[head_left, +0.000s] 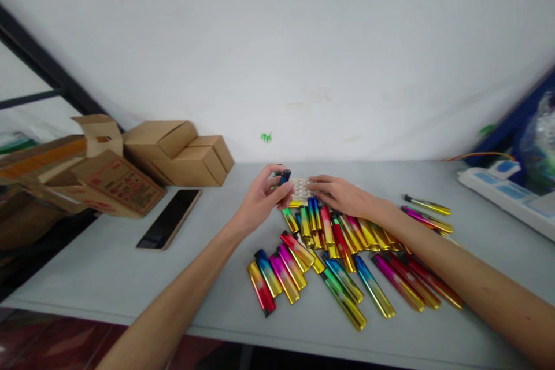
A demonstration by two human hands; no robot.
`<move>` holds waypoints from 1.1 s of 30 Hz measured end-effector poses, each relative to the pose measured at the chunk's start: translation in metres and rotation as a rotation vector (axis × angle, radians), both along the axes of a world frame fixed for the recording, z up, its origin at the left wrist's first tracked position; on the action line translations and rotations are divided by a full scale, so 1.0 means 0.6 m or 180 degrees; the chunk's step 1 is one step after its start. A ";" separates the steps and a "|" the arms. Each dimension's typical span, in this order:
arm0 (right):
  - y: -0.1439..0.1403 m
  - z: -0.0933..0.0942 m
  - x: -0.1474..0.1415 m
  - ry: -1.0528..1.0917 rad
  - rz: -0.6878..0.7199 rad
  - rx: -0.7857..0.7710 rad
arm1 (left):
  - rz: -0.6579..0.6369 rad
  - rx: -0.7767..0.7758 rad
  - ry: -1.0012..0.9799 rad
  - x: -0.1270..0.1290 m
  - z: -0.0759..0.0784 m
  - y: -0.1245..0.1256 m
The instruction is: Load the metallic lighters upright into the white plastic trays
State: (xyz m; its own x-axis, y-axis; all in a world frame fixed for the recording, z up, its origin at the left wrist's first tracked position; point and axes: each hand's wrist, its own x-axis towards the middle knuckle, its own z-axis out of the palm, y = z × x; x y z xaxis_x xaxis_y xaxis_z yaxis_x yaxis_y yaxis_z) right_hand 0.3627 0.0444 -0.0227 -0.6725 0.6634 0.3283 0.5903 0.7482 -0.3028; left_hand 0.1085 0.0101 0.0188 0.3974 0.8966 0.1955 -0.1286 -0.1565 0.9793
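Head view, lighter (284, 176) pinched in left hand (262, 199)

Red print marks the open cardboard box (119, 185), but it is too blurred to read

Left hand (264, 199) gripping a dark lighter (284, 176), right hand (342, 195) on white tray (300, 187).

I see lighters (342, 254) in glossy rainbow gradients: red, pink, blue and green fading to gold. My left hand (260, 199) holds a dark blue lighter (284, 176). The table (108, 266) is pale grey, the boxes (173, 153) brown, the phone (170, 218) black.
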 end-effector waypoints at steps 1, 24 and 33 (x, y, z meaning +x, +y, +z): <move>0.000 0.001 0.000 -0.0003 -0.0001 -0.0009 | 0.0046 -0.0006 0.0015 -0.001 -0.002 0.002; 0.004 -0.008 0.001 0.0107 0.0012 0.0009 | 0.1002 0.0738 0.0841 -0.006 0.004 0.011; 0.004 -0.009 0.002 -0.0019 0.0008 0.0044 | 0.1155 0.0851 0.1049 -0.011 0.002 0.015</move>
